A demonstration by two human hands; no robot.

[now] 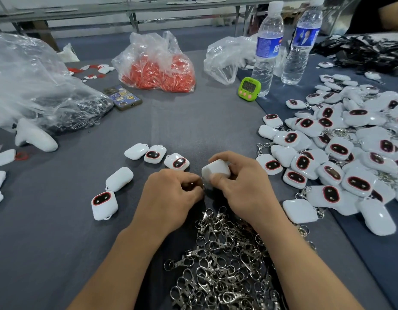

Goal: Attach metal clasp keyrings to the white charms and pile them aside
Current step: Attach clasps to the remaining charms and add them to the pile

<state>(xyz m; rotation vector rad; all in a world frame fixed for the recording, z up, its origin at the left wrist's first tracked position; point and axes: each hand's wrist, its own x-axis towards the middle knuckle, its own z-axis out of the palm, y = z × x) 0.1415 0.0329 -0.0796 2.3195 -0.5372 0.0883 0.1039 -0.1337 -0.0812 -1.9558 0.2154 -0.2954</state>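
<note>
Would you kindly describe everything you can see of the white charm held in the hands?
The charm is a small white rounded-square case, glossy like plastic, with its plain side showing and no dark face visible. It is held tilted over the grey table, just beyond the clasp pile. The right hand curls round it, thumb on its near edge. The left hand pinches a mostly hidden keyring at its near-left corner.

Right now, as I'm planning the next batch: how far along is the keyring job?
Done: a large pile of clasped charms on the right. In hand: the right hand grips a white charm while the left hand pinches a clasp at it. Left: several bare charms beside the left hand, plus a heap of spare clasps.
</note>
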